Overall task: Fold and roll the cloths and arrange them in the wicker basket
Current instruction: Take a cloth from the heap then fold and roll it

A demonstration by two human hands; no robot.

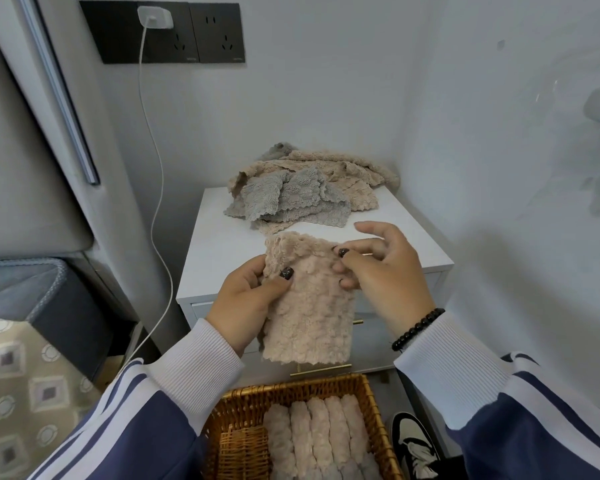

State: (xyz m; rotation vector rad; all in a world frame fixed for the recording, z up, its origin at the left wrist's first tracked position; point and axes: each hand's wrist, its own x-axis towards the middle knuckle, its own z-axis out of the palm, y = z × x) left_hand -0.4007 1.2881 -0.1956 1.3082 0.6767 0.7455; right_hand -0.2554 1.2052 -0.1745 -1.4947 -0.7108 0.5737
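Head view. Both hands hold 1 beige cloth [309,306], folded into a tall strip, in the air above the basket [374,407] and in front of the desk [222,244]. Left hand [248,303]: grip grasping the cloth's left edge, thumb on the front face. Right hand [385,271]: grip pinching the cloth's upper right edge with thumb and curled fingers; index finger raised clear. A black bead bracelet [418,329] sits on the right wrist.

The pile [305,188] of loose beige and grey cloths lies at the back of the desk, against the wall corner.

The basket sits low, below the hands. 5 beige rolls [321,434] lie side by side in its right part; its left part shows bare weave. A shoe [414,445] is just right of the basket. A white cable [153,168] hangs from a wall plug.
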